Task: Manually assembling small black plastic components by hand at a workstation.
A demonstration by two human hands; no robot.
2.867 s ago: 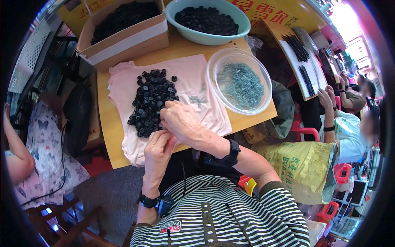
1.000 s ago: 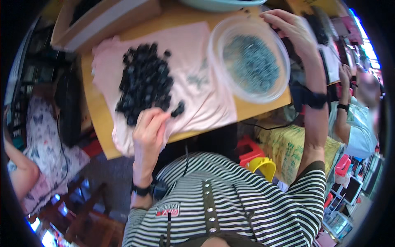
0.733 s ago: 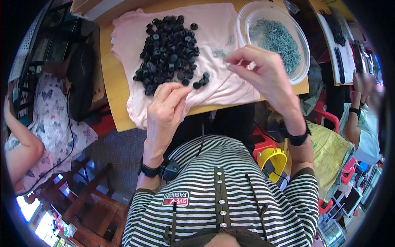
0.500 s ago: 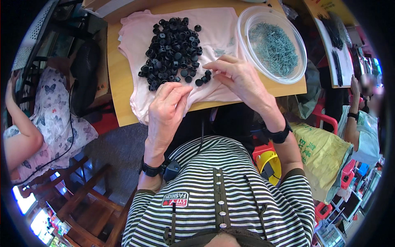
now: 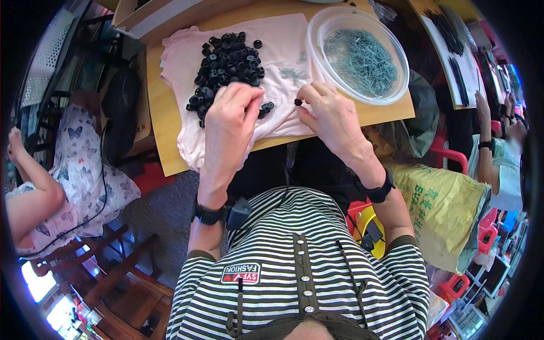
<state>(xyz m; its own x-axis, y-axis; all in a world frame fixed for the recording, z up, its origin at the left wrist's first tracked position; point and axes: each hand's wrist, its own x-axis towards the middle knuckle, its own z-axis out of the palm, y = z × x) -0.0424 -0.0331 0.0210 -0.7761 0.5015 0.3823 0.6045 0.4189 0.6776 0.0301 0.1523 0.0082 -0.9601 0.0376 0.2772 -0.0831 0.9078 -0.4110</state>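
Note:
A heap of small round black plastic caps (image 5: 229, 65) lies on a pale pink cloth (image 5: 272, 42), spread over a wooden table. At the heap's near edge is my left hand (image 5: 232, 116), thumb and fingers pinched together; whatever sits between them is hidden. A few loose caps (image 5: 266, 107) lie just right of it. My right hand (image 5: 331, 116) pinches one small black cap (image 5: 298, 102) between thumb and forefinger, above the cloth's right part. Several thin metal screws (image 5: 293, 75) lie on the cloth beyond that hand.
A round clear plastic tub (image 5: 403, 79) holding many greyish screws (image 5: 362, 62) stands at the table's right. Along the back left runs a cardboard box (image 5: 170, 22). A yellow woven sack (image 5: 436, 212) is at my right. Other people sit at left, in a butterfly-print garment (image 5: 85, 164), and at far right.
My left hand has moved forward to the heap's near edge. My right hand has drawn slightly away from the loose caps, and a black cap now shows in its fingertips.

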